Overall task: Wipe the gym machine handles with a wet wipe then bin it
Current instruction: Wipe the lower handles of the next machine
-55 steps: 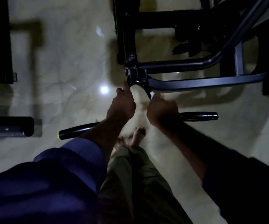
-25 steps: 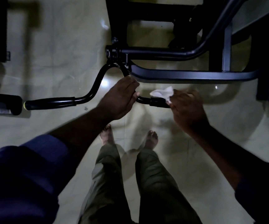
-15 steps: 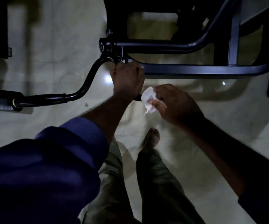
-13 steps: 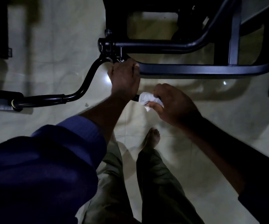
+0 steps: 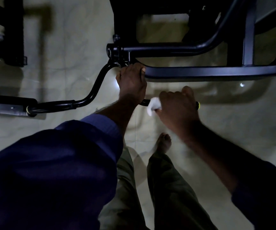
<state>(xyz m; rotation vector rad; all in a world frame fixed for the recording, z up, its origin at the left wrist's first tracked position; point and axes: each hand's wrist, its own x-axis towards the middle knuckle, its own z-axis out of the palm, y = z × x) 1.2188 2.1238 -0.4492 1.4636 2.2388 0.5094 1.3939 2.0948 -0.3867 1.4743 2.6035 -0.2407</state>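
A black curved handlebar (image 5: 90, 97) hangs from the dark gym machine frame (image 5: 200, 72). Its left grip (image 5: 51, 106) stretches out to the left. My left hand (image 5: 131, 83) clasps the bar near its centre bend, just under the pivot. My right hand (image 5: 178, 107) is wrapped over the right grip with a crumpled white wet wipe (image 5: 154, 105) pressed against it. Only the grip's yellow-ringed end cap (image 5: 197, 105) shows beyond my fingers.
A glossy pale tiled floor (image 5: 67, 47) lies below. Another dark machine part (image 5: 12, 32) stands at the upper left, with a grey bar (image 5: 3, 108) at the left edge. My bare foot (image 5: 163, 142) and trouser legs are underneath the handlebar.
My right hand with the wipe has slid outward along the right grip toward its end cap. My left hand keeps its hold near the pivot.
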